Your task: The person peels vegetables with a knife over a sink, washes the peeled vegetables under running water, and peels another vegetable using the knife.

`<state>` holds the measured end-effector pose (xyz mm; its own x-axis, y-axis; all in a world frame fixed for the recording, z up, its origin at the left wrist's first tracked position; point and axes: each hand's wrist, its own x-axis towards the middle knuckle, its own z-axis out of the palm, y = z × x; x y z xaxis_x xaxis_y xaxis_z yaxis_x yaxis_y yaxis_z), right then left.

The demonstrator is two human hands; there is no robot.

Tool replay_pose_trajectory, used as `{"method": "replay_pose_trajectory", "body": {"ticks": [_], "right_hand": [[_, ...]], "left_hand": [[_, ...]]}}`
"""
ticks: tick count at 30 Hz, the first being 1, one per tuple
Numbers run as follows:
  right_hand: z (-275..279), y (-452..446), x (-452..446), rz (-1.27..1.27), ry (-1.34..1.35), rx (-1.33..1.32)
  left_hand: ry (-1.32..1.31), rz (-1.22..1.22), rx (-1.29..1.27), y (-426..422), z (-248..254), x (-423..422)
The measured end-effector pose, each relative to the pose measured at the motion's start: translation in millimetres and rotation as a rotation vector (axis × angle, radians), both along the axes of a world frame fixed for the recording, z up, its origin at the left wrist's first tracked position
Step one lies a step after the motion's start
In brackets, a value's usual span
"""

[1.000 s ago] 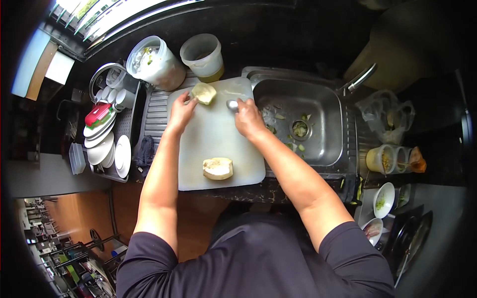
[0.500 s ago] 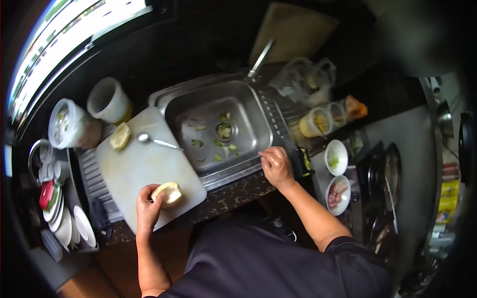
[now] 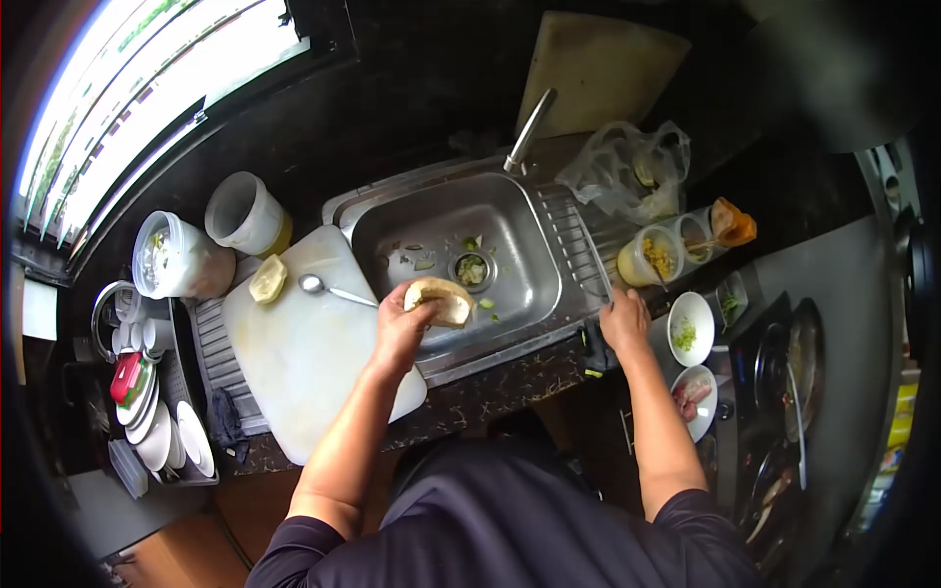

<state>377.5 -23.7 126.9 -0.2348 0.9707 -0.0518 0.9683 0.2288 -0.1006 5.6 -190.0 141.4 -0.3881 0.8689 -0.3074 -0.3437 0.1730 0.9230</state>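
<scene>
My left hand (image 3: 400, 328) is closed around a pale yellow, hollowed fruit half (image 3: 443, 299), lifted over the sink's near edge. The exact kind of fruit is unclear. My right hand (image 3: 624, 318) is closed at the right end of the drainboard, on what looks like a knife (image 3: 596, 257), its thin blade pointing up and away. Left of the sink lies a white cutting board (image 3: 304, 363). On it are another pale yellow cut piece (image 3: 268, 280) and a metal spoon (image 3: 338, 291). Green and pale scraps lie around the drain in the steel sink (image 3: 524, 284).
Two plastic tubs (image 3: 181, 260) stand behind the board. A dish rack with plates (image 3: 157, 436) is at far left. Right of the sink are a plastic bag (image 3: 637, 176), a cup of yellow pieces (image 3: 649, 257), bowls (image 3: 690, 328) and a stove with pans (image 3: 804, 372).
My left hand has carried the fruit half from above the board rightward and up to the sink. My right hand has moved right, from the sink's edge to the drainboard, where it now grips the knife.
</scene>
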Motion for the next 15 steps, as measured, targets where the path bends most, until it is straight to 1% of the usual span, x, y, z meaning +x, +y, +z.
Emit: {"method": "replay_pose_trajectory", "body": {"ticks": [2, 3, 4, 6, 8, 9, 11, 12, 14, 15], "right_hand": [[15.7, -11.1, -1.2, 0.047, 0.060, 0.029], [24.9, -22.5, -2.5, 0.087, 0.115, 0.058], [31.7, -35.3, -5.2, 0.090, 0.115, 0.050], [47.1, -66.4, -15.9, 0.264, 0.408, 0.060], [77.1, -100.5, -40.6, 0.337, 0.513, -0.062], [83.4, -112.1, -49.0, 0.362, 0.547, -0.107], [84.9, -127.7, -62.7, 0.409, 0.583, -0.150], [83.9, -130.6, -68.8, 0.439, 0.605, -0.145], [92.7, -130.9, -75.1, 0.459, 0.545, -0.194], [91.5, -129.3, -74.7, 0.461, 0.543, -0.194]], "left_hand": [[-0.037, 0.012, -0.007, 5.4, -16.6, 4.1], [-0.036, 0.017, -0.016, 7.0, -10.7, 9.1], [-0.059, 0.036, -0.038, 8.6, -4.7, 14.2], [-0.086, 0.054, -0.064, 10.8, -3.7, 16.9], [0.112, 0.019, -0.077, 13.9, -14.2, 18.7], [0.110, 0.019, -0.079, 15.4, -20.6, 18.4], [0.278, -0.008, -0.050, 17.2, -31.2, 17.6], [0.277, -0.008, -0.052, 17.4, -34.5, 18.1], [0.241, -0.013, -0.036, 20.6, -31.1, 21.6], [0.340, -0.008, 0.004, 19.8, -24.4, 24.2]]}}
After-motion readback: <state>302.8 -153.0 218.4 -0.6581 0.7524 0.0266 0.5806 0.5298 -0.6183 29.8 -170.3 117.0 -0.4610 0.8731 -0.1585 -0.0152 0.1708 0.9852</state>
